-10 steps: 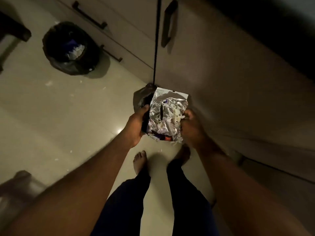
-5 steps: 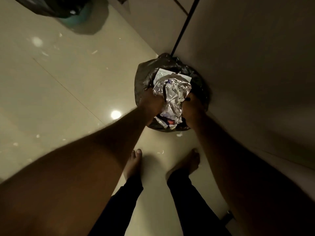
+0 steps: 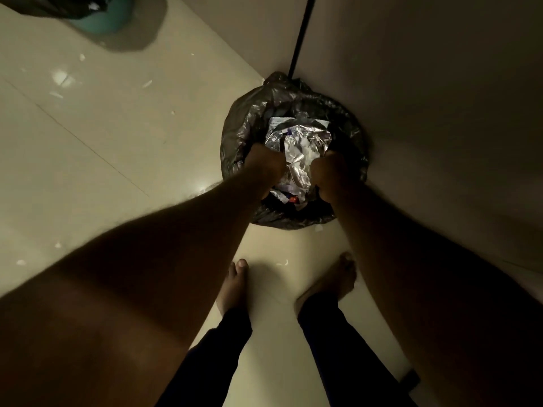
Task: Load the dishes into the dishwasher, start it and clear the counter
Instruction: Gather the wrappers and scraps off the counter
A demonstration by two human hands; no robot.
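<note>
Seen from the head camera, the left hand (image 3: 264, 167) and right hand (image 3: 330, 171) reach into a round bin lined with a black plastic bag (image 3: 241, 136), which stands on the floor hard against a pale cabinet front (image 3: 426, 113). Between the hands sits a crumpled silver foil wrapper (image 3: 299, 148). I see each hand gripping one side of it, fingers curled down around it, though the fingertips are hidden behind foil and knuckles. The wrapper lies in the mouth of the bag on top of other litter, with a red-and-white scrap (image 3: 289, 198) showing just below the fingers.

Beyond the fingers, a dark vertical gap (image 3: 299, 33) splits the cabinet front. Well apart, up and left of the fingers, a second bin with a teal base (image 3: 100, 22) is cut off by the frame's top edge. White scraps (image 3: 147, 83) dot the glossy cream floor tiles (image 3: 117, 142) left of the fingers. Nearer than the fingers, two bare feet (image 3: 235, 286) below dark trouser legs (image 3: 223, 348) point towards the bin.
</note>
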